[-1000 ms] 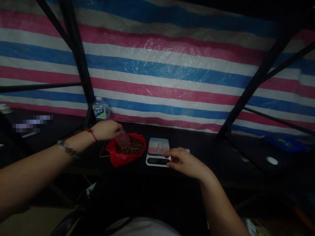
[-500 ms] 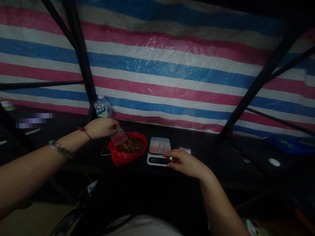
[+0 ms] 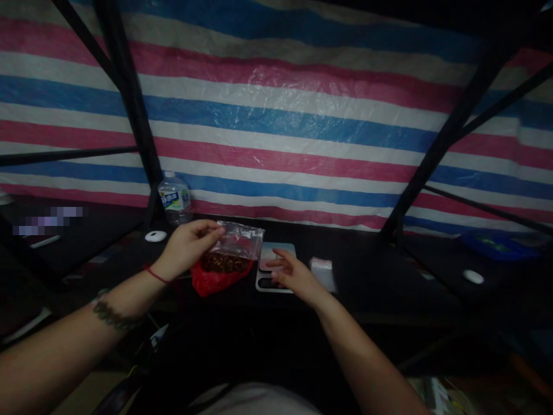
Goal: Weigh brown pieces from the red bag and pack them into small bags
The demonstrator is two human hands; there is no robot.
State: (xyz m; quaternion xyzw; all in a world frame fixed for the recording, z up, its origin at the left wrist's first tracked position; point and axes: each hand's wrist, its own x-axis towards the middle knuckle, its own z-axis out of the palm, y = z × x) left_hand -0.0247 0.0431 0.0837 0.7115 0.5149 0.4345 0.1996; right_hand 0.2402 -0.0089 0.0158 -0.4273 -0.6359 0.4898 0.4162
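Pinched by one edge in my left hand [image 3: 194, 245] is a clear plastic bag [image 3: 242, 241], held sideways above a red plastic bag [image 3: 222, 279]. Dark brown, dried bits [image 3: 227, 263] fill the red bag, which lies open on the black table. Just right of it sits a small white digital scale [image 3: 264, 262]. My right hand [image 3: 296, 276] hovers over the scale's front right part with its fingers apart and nothing visible in them. Partly behind that hand lies a stack of clear plastic bags [image 3: 323, 272].
A clear bottle [image 3: 175, 199] with a green and blue label stands at the back left. White oval objects [image 3: 155, 236] lie on the table at both sides. At the right is a blue tray [image 3: 496, 245]. Black metal posts [image 3: 132, 109] rise before a striped plastic sheet [image 3: 294, 127].
My left hand has swung the clear bag up and to the right, from dipping toward the red bag to lying level above it. My right hand has shifted left over the scale.
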